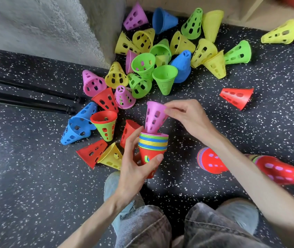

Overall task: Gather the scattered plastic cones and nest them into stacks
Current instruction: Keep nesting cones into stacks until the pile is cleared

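My left hand [135, 163] grips a nested stack of cones [153, 143], red outside with several coloured rims showing, wide end up. My right hand [187, 117] pinches the rim of a pink perforated cone [154, 117] whose narrow tip is in the mouth of the stack. Many loose cones, yellow, green, blue, pink and red, lie scattered on the floor ahead, thickest around a green cone [165, 78]. A single red cone [237, 97] lies apart on the right. Two finished stacks lie on their sides at right: one [211, 162] and another [282, 171].
The floor is dark speckled rubber [35, 176]. A grey concrete wall and pillar [53, 27] rise at the back left. Two black bars [29, 97] lie on the floor at left. My knees in grey jeans [178, 228] and shoes fill the bottom.
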